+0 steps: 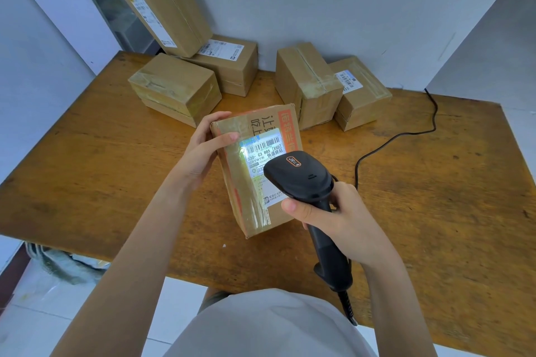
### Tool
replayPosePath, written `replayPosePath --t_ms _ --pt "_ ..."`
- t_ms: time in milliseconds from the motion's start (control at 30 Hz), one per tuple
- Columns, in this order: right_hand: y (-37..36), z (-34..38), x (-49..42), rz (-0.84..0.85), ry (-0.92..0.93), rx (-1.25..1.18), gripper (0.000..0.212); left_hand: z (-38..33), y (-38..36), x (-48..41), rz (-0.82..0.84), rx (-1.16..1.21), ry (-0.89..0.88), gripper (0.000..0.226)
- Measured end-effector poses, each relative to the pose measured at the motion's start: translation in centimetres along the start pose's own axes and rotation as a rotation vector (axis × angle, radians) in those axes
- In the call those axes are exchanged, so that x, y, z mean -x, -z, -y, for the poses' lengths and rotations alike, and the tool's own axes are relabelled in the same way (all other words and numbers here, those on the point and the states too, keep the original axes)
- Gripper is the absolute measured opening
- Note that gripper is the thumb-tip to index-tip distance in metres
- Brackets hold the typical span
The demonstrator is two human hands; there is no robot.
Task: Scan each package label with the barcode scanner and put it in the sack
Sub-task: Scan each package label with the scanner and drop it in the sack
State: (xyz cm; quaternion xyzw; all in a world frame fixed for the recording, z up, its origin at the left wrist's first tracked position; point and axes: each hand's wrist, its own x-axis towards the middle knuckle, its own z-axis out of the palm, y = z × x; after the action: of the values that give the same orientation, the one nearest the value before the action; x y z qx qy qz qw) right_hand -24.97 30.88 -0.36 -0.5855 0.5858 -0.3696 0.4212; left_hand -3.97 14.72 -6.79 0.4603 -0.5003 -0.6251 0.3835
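Wooden desk [101, 153], grey wall behind. Left grip [203, 153] clasps package [237, 182] mid-desk; right grip [339, 217] wraps scanner [298, 177] handle. Steady it, aim squarely at barcode [265, 145], dodge glare.

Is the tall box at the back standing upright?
Tipped: the tall box leans leftward, its lower end resting on another box.

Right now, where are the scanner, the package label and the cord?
scanner [298, 175], head view, top of its black head.
package label [264, 145], head view, its barcode strip.
cord [357, 174], head view, bare stretch nearest the scanner.
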Motion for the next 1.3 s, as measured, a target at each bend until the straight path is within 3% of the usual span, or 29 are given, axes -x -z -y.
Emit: replayPosePath --t_ms 200,533,800,1100,1300 --pt "0.1 0.0 0.0 -0.009 0.014 0.012 0.077 0.2 0.2 0.0 0.007 0.012 -0.002 0.05" --pt "0.4 0.7 0.9 -0.033 0.007 0.024 0.059 0.1 0.3 0.4 0.012 0.013 0.003 0.062" --pt "0.7 1.2 1.6 -0.056 -0.012 0.057 0.049 0.3 0.5 0.3 0.004 0.015 0.008 0.048" --pt "1.1 1.0 1.9 -0.028 0.018 0.063 0.069 0.2 0.6 0.5 0.003 0.036 0.011 0.054" --pt "0.7 0.8 1.6 -0.026 -0.028 0.073 0.058 0.3 0.7 0.6 -0.009 0.037 0.016 0.049"
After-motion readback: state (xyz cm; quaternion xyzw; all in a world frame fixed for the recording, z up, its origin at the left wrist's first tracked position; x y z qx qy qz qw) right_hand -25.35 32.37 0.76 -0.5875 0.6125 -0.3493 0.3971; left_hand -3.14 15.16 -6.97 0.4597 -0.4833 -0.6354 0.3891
